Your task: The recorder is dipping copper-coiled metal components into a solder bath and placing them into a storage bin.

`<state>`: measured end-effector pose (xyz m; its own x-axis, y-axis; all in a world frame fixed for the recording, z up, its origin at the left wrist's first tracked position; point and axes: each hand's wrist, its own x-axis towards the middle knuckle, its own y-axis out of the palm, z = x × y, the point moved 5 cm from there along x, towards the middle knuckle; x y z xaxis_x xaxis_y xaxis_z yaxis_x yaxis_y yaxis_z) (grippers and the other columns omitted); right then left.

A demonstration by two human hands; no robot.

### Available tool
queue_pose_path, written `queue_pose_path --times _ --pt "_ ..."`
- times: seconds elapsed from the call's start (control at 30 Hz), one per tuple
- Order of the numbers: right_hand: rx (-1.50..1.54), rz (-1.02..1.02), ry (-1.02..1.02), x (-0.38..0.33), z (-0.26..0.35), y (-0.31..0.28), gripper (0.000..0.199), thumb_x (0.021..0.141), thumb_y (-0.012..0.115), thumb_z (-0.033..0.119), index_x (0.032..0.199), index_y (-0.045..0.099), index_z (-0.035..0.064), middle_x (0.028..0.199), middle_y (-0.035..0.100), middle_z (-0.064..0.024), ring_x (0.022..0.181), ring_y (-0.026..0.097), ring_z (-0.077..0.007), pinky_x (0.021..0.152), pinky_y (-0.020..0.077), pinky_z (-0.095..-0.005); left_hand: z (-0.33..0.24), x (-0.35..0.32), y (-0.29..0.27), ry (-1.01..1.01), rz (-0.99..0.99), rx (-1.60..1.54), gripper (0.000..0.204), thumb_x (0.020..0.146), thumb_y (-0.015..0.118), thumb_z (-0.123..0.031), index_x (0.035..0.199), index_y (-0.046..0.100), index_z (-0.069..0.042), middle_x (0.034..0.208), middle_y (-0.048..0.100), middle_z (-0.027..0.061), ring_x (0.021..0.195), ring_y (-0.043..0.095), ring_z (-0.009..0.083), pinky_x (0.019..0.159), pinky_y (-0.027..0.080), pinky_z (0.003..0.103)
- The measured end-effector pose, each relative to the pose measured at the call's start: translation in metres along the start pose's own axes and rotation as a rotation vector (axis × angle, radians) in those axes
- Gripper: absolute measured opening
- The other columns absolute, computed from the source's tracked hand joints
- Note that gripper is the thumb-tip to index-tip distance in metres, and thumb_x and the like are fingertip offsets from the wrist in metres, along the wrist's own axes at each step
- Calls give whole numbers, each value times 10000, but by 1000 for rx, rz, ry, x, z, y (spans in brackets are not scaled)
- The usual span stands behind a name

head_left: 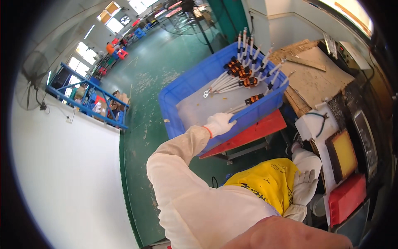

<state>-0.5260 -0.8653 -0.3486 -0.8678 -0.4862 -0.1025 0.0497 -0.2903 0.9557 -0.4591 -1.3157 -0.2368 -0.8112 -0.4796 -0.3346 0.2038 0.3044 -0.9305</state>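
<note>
My left hand, in a white glove with an orange cuff edge, is closed over the near rim of a blue plastic bin. Just beyond its fingers lie the pale leads of a cable assembly with a black and orange core; the hand hides their ends. Several similar cable assemblies are bunched at the bin's far right side, their white tips pointing up past the rim. By my lap, next to the yellow apron, my gloved right hand lies palm up, open, holding nothing.
The bin stands on a red-topped stool. A workbench on the right carries cardboard, a yellow-topped block and a red box. A white wall, a blue rack and a standing fan are farther off.
</note>
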Motion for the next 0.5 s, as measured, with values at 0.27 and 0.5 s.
queue_pose_path --times 0.27,0.5 --pt "2 124 173 15 -9 16 439 1063 506 375 1406 535 103 1314 660 -124 1195 635 -301 1159 380 -547 1 -2 2 1 13 6 411 982 523 -434 1288 651 -192 1157 713 149 1079 668 370 883 546 497" --pt "-2 113 256 28 -18 13 431 1069 491 372 1401 541 102 1303 667 -118 1180 643 -296 1148 392 -546 -3 -7 -3 29 -4 -36 426 985 518 -420 1340 621 -206 1191 704 150 1108 659 371 908 543 499"
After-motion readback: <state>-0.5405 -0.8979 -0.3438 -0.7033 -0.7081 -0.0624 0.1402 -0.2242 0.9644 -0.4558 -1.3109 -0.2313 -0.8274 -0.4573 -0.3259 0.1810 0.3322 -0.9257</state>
